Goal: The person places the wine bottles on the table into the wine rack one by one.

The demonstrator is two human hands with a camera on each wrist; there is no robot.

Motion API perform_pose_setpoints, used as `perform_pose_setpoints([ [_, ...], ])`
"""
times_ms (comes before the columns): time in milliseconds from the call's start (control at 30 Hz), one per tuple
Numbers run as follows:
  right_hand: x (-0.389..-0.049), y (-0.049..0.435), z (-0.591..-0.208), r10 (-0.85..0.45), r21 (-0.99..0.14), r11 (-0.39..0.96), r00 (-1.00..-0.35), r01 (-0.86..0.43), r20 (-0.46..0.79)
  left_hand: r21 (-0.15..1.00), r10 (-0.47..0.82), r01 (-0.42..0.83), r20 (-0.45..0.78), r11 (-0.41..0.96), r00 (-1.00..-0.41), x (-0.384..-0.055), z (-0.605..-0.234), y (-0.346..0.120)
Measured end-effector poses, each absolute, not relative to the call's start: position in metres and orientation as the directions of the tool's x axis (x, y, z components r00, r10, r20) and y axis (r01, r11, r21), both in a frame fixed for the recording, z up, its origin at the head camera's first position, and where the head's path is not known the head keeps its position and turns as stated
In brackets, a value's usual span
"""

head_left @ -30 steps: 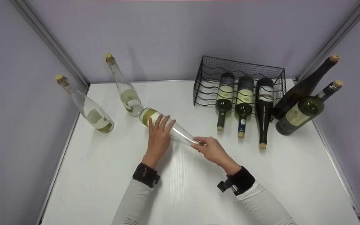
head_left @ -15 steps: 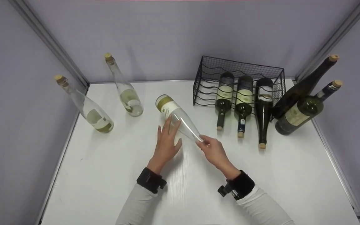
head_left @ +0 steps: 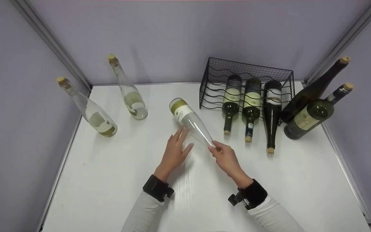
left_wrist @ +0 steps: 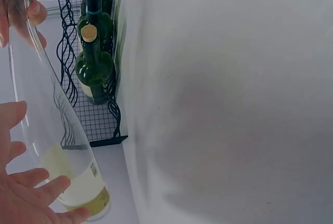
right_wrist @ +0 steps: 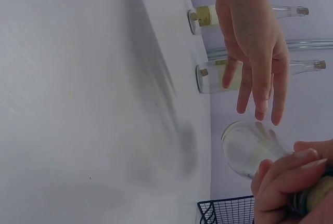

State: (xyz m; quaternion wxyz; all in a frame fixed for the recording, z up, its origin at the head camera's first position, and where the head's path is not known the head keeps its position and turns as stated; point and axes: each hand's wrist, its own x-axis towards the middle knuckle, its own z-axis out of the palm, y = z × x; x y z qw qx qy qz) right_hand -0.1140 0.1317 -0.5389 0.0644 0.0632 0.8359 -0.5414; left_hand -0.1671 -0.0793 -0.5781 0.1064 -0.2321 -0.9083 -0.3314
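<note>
In the head view, the right hand (head_left: pixel 226 159) hides the end of the neck of the tilted clear bottle (head_left: pixel 195 125). The white table (head_left: pixel 108 187) is standing before pale walls (head_left: pixel 166 38) and carries a wire rack (head_left: pixel 216 68) with three dark bottles (head_left: pixel 251 112). The right hand pinches the neck; the left hand (head_left: pixel 173 152) is spread near the body, and whether it touches, I cannot tell.

In the left wrist view, both hands are cut by the left edge. The table fills the right part. The bottle's label is beside the spread fingers.

In the right wrist view, the left hand covers partly a standing bottle (right_wrist: pixel 208 81). A cork (right_wrist: pixel 321 194), cut at the edge, shows by the right fingers; the bottle's base points away from them.
</note>
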Motion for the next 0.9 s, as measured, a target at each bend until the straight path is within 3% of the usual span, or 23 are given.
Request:
perform_pose_setpoints([
  [267,-0.111,0.148,-0.535,0.054,-0.900,0.397,-0.984,0.179,-0.172,0.601,0.358,0.473,0.310,0.644,-0.881,-0.167,-0.579,-0.080],
  [900,-0.093,0.178,-0.530,0.107,-0.872,0.412,-0.965,0.263,-0.240,0.591,0.380,0.467,0.275,0.658,-0.883,-0.165,-0.580,-0.075],
])
